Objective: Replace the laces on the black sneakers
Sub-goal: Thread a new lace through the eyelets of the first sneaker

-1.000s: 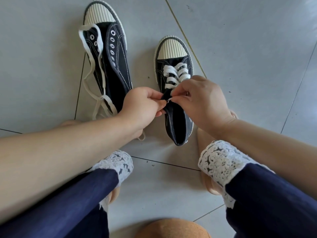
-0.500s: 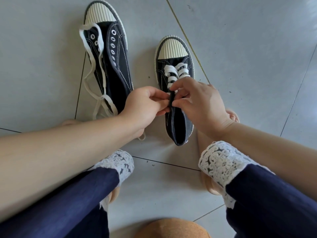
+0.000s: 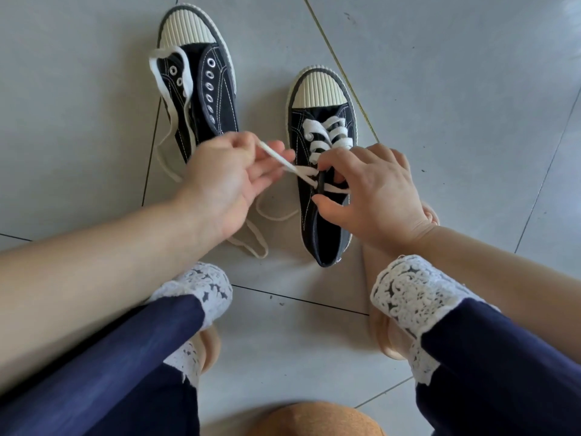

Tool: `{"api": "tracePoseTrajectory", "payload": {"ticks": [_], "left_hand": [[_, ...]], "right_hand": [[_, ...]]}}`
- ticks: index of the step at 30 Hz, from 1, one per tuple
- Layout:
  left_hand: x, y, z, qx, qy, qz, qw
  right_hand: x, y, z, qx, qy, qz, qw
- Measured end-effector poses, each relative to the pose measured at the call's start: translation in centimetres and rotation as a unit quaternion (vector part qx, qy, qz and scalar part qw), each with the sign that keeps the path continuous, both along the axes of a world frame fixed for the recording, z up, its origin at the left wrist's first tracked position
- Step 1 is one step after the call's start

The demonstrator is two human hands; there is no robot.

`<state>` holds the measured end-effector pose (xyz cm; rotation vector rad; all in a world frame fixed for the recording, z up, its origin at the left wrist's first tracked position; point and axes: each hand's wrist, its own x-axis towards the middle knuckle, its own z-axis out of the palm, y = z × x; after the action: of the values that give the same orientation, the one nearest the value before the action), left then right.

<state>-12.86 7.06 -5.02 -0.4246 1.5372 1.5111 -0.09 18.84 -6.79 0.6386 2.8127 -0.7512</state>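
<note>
Two black sneakers with cream toe caps lie on the tiled floor. The right sneaker [image 3: 317, 221] carries a white lace [image 3: 327, 136] crossed through its upper eyelets. My left hand [image 3: 226, 180] pinches one end of this lace and holds it drawn out to the left of the shoe. My right hand [image 3: 374, 190] rests on the sneaker's opening, fingers curled over the tongue and the lace crossing, thumb on the shoe's side. The left sneaker [image 3: 207, 92] has bare eyelets, and a loose white lace [image 3: 166, 89] drapes over its left side.
My knees in dark blue trousers with white lace cuffs [image 3: 408, 294] fill the lower view, with my feet in peach slippers [image 3: 390, 344] under them. A round tan object [image 3: 314, 420] sits at the bottom edge. Slack lace [image 3: 251, 243] lies on the grey tiles beside the right sneaker.
My left hand has pulled the lace end out to the left, away from the shoe. My right hand's fingers have spread and settled lower on the sneaker.
</note>
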Motion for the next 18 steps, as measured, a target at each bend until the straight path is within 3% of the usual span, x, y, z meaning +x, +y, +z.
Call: {"api": "tracePoseTrajectory", "payload": {"ticks": [2,5,7,9,11,12,15,18], "left_hand": [[-1.3,-0.1,0.6,0.040,-0.018,0.020,0.999],[-2.7,-0.4,0.8,-0.012,0.107,-0.081,0.991],[-3.0,-0.7,0.4,-0.080,0.180,-0.176,0.964],[-2.6,-1.1,-0.1,-0.138,0.291,-0.330,0.887],[-1.7,-1.2,-0.4,-0.163,0.392,-0.490,0.762],[-1.2,-1.0,-0.4,-0.159,0.406,-0.544,0.716],[-0.5,-0.2,-0.5,-0.152,0.413,-0.607,0.662],[-0.6,0.2,-0.8,-0.168,0.379,-0.615,0.671]], "right_hand": [[0.1,0.0,0.0,0.001,0.001,-0.003,1.000],[0.1,-0.1,-0.1,0.015,0.021,-0.006,1.000],[0.0,-0.1,-0.1,0.017,0.025,-0.015,0.999],[0.1,0.0,-0.3,0.009,0.025,-0.025,0.999],[0.2,0.0,-0.4,0.005,0.029,-0.031,0.999],[0.3,0.0,-0.4,0.000,0.030,-0.032,0.999],[0.6,0.2,-0.7,-0.042,0.033,-0.044,0.998],[0.9,0.4,-0.9,-0.098,0.033,-0.067,0.992]]}}
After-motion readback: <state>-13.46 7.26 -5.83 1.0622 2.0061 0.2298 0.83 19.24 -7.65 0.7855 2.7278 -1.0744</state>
